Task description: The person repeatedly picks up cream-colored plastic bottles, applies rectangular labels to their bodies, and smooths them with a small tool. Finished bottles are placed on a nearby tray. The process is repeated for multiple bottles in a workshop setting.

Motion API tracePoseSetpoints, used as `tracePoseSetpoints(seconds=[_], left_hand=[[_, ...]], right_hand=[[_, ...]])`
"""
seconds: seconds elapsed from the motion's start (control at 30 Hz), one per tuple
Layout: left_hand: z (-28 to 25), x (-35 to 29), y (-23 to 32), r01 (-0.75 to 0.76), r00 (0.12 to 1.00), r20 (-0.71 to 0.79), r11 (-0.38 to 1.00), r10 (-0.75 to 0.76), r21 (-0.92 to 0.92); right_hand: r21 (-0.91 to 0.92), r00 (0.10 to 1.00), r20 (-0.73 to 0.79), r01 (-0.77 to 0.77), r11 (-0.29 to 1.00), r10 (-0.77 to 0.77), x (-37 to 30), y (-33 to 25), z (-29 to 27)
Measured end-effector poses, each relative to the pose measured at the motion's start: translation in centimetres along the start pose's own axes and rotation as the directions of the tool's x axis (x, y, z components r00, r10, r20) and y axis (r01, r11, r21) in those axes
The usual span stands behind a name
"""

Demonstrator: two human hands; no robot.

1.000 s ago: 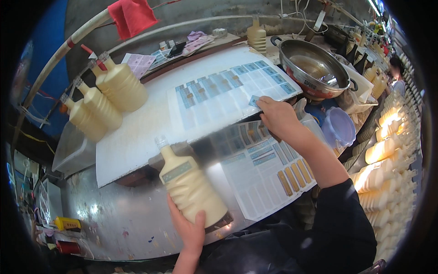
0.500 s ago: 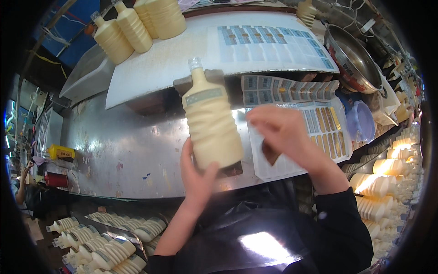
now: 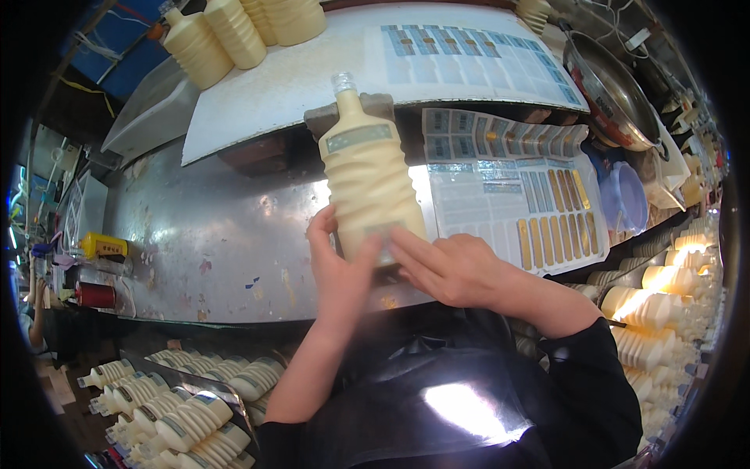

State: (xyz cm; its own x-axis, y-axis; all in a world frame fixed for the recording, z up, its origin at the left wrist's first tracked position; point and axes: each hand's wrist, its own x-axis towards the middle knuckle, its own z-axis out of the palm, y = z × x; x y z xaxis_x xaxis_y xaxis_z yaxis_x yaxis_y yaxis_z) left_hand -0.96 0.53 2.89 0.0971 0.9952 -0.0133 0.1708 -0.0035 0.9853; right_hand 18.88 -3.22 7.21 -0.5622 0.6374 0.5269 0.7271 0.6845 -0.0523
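Observation:
A cream-coloured plastic bottle (image 3: 371, 180) with wavy ridged sides and a clear neck lies tilted in front of me, its neck pointing away. Its upper end rests by a dark grey block (image 3: 319, 121), and a grey label (image 3: 359, 138) sits on its shoulder. My left hand (image 3: 337, 266) grips the bottle's lower end, fingers on the left side and thumb across the front. My right hand (image 3: 457, 270) has its fingers together at the lower front, pinching or pressing a small greyish label (image 3: 381, 230) there. Motion blurs its fingertips.
Label sheets with grey and gold strips (image 3: 558, 234) lie right of the bottle; another sheet (image 3: 437, 74) is on the white board (image 3: 312, 78). Several cream bottles (image 3: 199, 51) stand far left. A metal pan (image 3: 617, 94) and purple bucket (image 3: 623, 195) are at right. Stacked bottles (image 3: 195, 422) flank me.
My right hand has moved left and down from above the label sheets to the bottle's lower front. The brown piece seen under it earlier no longer shows. My left hand still grips the bottle.

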Motion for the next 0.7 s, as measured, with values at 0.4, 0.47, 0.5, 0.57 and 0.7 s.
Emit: tracePoseSetpoints(seconds=[0.4, 0.47, 0.5, 0.57, 0.7], left_hand=[[0.2, -0.6, -0.8, -0.091, 0.996, 0.017, 0.991, 0.093, -0.097], [0.3, -0.7, -0.7, -0.091, 0.996, -0.003, 0.990, 0.091, -0.103], [0.4, -0.7, -0.6, -0.075, 0.997, -0.009, 0.991, 0.075, -0.112], [0.4, -0.6, -0.3, -0.044, 0.999, -0.022, 0.991, 0.041, -0.129], [0.4, -0.7, -0.2, -0.031, 0.999, -0.026, 0.990, 0.027, -0.140]], right_hand=[[0.569, 0.468, 0.374, -0.797, 0.200, 0.800, 0.3, 0.2, 2.5], [0.551, 0.424, 0.408, -0.821, 0.152, 0.809, 0.5, 0.2, 2.8], [0.556, 0.421, 0.399, -0.818, 0.150, 0.814, 0.5, 0.1, 3.0], [0.566, 0.417, 0.382, -0.811, 0.148, 0.825, 0.3, 0.0, 3.5], [0.568, 0.418, 0.369, -0.809, 0.154, 0.830, 0.3, -0.1, 3.6]])
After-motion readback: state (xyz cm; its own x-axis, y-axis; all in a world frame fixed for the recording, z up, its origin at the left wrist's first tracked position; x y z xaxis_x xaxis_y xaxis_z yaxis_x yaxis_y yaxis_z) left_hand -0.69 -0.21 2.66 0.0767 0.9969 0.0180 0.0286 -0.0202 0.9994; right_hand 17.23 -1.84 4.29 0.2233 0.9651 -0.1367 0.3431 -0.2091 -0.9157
